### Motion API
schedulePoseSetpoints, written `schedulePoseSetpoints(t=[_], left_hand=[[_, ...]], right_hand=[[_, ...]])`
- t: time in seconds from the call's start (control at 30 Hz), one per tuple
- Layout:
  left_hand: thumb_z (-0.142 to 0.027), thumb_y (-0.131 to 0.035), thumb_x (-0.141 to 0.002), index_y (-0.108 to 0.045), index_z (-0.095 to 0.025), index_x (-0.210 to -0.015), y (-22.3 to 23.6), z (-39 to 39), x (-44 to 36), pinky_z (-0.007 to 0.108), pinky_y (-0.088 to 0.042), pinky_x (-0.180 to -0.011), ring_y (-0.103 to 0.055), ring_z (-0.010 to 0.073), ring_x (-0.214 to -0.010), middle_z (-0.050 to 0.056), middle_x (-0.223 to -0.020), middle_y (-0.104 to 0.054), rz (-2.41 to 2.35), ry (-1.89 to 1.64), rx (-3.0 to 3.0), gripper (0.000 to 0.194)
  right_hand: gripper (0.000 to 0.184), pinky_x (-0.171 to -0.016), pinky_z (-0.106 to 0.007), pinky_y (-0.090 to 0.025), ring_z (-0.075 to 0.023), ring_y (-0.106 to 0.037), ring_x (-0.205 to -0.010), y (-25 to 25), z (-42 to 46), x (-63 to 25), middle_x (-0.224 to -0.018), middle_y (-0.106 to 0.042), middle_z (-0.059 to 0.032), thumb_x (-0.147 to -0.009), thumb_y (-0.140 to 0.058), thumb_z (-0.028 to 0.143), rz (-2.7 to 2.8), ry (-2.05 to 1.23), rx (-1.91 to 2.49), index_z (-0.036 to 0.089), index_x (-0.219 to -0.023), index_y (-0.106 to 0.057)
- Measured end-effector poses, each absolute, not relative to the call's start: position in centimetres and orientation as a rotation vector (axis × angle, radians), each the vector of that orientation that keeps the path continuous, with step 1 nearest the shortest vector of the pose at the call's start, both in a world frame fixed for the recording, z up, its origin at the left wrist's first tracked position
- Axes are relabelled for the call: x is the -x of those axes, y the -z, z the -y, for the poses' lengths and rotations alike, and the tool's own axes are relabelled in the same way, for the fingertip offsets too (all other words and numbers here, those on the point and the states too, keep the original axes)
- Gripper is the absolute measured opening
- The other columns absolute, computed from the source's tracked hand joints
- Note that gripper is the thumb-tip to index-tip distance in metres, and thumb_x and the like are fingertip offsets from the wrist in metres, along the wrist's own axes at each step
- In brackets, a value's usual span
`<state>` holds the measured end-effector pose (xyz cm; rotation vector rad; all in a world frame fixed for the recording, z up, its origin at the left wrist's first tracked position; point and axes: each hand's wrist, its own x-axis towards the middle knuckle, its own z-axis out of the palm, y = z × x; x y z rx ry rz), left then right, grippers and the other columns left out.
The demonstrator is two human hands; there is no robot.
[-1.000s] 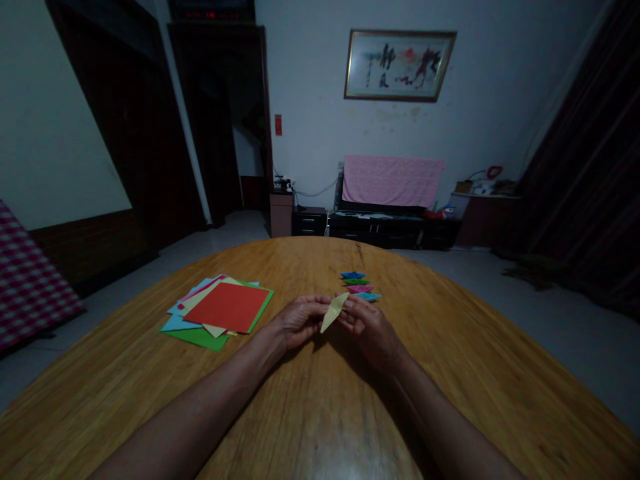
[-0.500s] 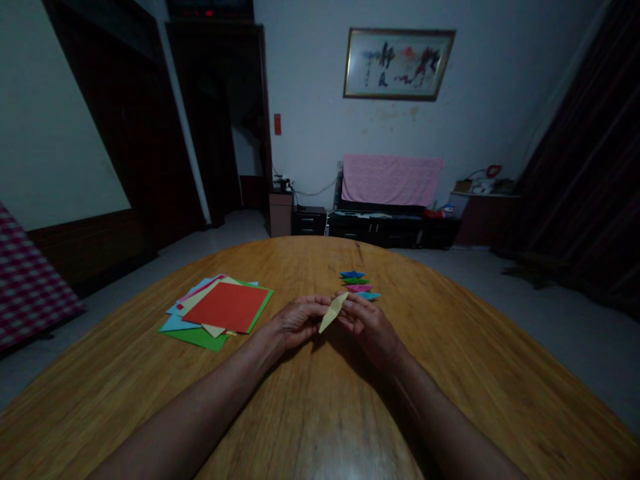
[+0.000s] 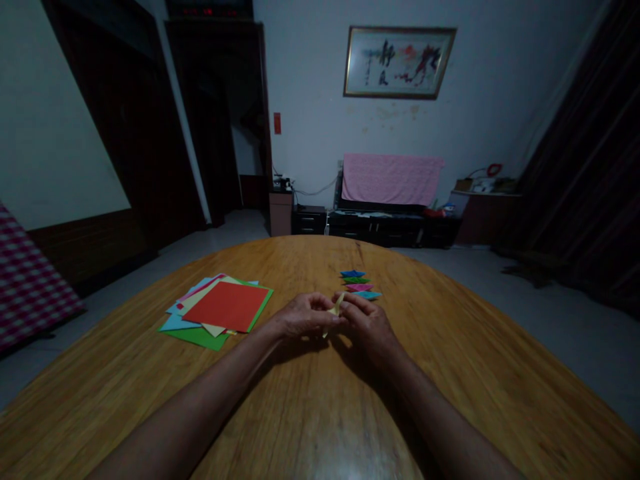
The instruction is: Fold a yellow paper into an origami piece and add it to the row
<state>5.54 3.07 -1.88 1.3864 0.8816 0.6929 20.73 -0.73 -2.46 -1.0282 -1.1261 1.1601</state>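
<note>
A small piece of folded pale yellow paper [image 3: 339, 304] is held between both hands above the table, mostly covered by fingers. My left hand [image 3: 306, 316] pinches it from the left, thumb across its near side. From the right, my right hand [image 3: 367, 325] grips its other side with bent fingers. Just beyond my right hand lie small folded paper boats in a row: a blue one [image 3: 353, 274], a green one [image 3: 356, 281], a pink one [image 3: 359, 288] and a light blue one [image 3: 367, 295].
A fanned stack of coloured paper sheets, a red sheet [image 3: 227, 305] on top, lies left of my hands on the round wooden table [image 3: 310, 427]. Beyond the table stand a low black cabinet [image 3: 373, 229] and a screen covered by a pink towel [image 3: 391, 179].
My left fingers and thumb have closed over the middle of the yellow paper, which now shows only in part. The stack and the row of boats stay where they were.
</note>
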Motion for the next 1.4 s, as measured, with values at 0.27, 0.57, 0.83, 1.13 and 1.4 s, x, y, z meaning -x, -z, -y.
schedulePoseSetpoints(t=[0.27,0.57,0.83,1.13,1.4], left_hand=[[-0.033,-0.071,-0.061,-0.054,-0.016,-0.082,1.2,-3.1,-5.6,0.023,-0.038,-0.049,-0.053,0.0108,-0.05,-0.001,-0.061,-0.056,-0.991,-0.711,-1.575,0.033],[-0.021,-0.062,-0.066,-0.057,-0.018,-0.082,2.7,-2.7,-5.9,0.021,-0.039,-0.056,-0.053,0.0098,-0.063,-0.001,-0.073,-0.055,-0.951,-0.825,-1.47,0.018],[-0.02,-0.067,-0.061,-0.056,-0.016,-0.081,2.6,-3.4,-5.6,0.023,-0.04,-0.058,-0.053,0.0099,-0.063,0.0,-0.072,-0.056,-0.891,-0.746,-1.433,0.023],[-0.019,-0.066,-0.062,-0.058,-0.016,-0.084,3.3,-3.1,-5.5,0.021,-0.037,-0.054,-0.048,0.0065,-0.056,-0.003,-0.069,-0.052,-0.8,-0.757,-1.33,0.024],[-0.026,-0.066,-0.067,-0.062,-0.014,-0.09,3.5,-2.9,-5.7,0.02,-0.037,-0.053,-0.051,0.008,-0.056,0.001,-0.071,-0.058,-0.838,-0.77,-1.37,0.026]], right_hand=[[0.023,-0.06,-0.028,-0.047,-0.0142,-0.059,-0.063,3.6,0.0,-20.6,-0.077,-0.065,-0.0024,-0.069,-0.067,0.032,1.107,-1.172,0.985,0.02,-0.087,-0.069],[0.018,-0.06,-0.027,-0.047,-0.0171,-0.059,-0.07,4.5,-0.6,-20.9,-0.077,-0.065,-0.004,-0.072,-0.061,0.032,1.3,-1.021,0.996,0.019,-0.081,-0.07],[0.019,-0.067,-0.027,-0.046,-0.0179,-0.059,-0.078,3.9,0.0,-20.7,-0.081,-0.065,-0.0048,-0.075,-0.056,0.027,1.43,-0.851,1.076,0.018,-0.082,-0.072],[0.019,-0.064,-0.026,-0.045,-0.0177,-0.058,-0.074,4.3,-0.1,-20.7,-0.074,-0.063,-0.0029,-0.075,-0.052,0.024,1.494,-0.72,1.114,0.019,-0.074,-0.07],[0.024,-0.074,-0.031,-0.047,-0.0199,-0.061,-0.081,4.5,-0.1,-20.2,-0.083,-0.067,-0.0063,-0.075,-0.048,0.017,1.557,-0.457,1.17,0.018,-0.084,-0.071]])
